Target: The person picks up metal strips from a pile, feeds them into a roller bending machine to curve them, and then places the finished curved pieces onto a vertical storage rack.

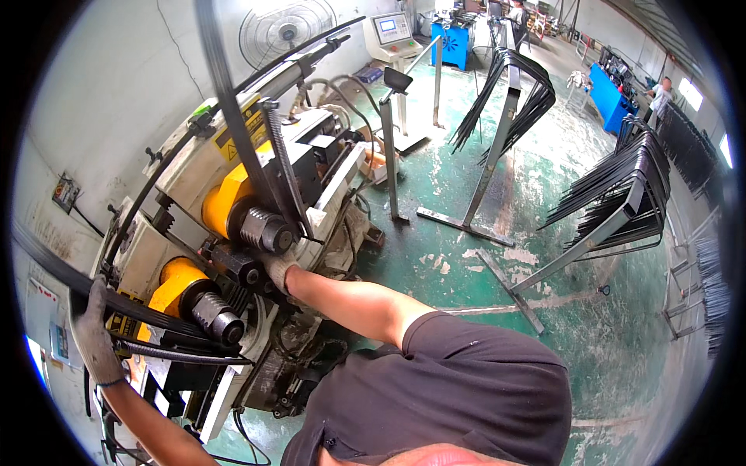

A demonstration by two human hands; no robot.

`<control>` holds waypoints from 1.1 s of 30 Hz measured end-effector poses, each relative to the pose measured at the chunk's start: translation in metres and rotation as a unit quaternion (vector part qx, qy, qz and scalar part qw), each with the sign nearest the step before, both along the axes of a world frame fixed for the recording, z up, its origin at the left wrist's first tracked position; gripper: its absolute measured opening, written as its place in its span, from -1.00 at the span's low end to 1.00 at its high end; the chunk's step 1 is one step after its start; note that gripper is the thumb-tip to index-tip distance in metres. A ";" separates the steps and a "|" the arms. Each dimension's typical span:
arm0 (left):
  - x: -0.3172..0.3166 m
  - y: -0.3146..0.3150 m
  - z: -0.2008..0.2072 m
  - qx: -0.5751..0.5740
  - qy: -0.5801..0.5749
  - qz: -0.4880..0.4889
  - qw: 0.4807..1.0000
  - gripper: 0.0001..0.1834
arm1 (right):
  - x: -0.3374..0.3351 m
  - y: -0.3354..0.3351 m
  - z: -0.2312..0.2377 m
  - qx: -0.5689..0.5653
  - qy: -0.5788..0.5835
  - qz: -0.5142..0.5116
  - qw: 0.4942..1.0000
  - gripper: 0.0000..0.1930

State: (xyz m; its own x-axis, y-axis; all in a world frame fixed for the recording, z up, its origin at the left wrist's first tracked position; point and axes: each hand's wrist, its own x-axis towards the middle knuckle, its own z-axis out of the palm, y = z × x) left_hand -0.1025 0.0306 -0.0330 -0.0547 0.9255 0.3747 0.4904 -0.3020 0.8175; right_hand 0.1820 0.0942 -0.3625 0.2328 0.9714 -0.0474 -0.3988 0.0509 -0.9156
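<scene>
A bending machine with two yellow housings (172, 289) stands before me on the left. Ridged dark metal rollers (266, 230) jut from these housings. My left hand (95, 330), in a pale work glove, is closed around a bundle of long black metal rods (58, 268) at the machine's near left side. That bundle runs inward to the lower roller. Gloved as well, my right hand (280, 268) reaches in beside the black block (237, 266) between the rollers; its fingers are mostly hidden. Another stretch of black rods (229, 101) rises steeply past the upper roller.
Bent black rods (536, 74) hang on a metal stand beyond the machine. More hang from a second rack (622, 194) at the right. A control console (391, 35), a wall fan (287, 33) and blue machines (610, 97) are farther back. A person (660, 97) stands at the far right.
</scene>
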 end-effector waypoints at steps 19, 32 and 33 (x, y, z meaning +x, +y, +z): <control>0.033 0.071 0.053 0.117 0.045 0.039 0.991 -0.46 | 0.002 -0.021 0.032 -0.026 0.032 0.041 0.998 -0.57; 0.031 0.098 0.042 0.185 0.122 0.124 0.967 -0.53 | 0.005 -0.005 0.010 0.047 -0.042 -0.009 0.998 -0.58; 0.031 0.099 0.040 0.188 0.114 0.120 0.968 -0.54 | 0.004 -0.004 0.009 0.049 -0.020 -0.009 0.999 -0.58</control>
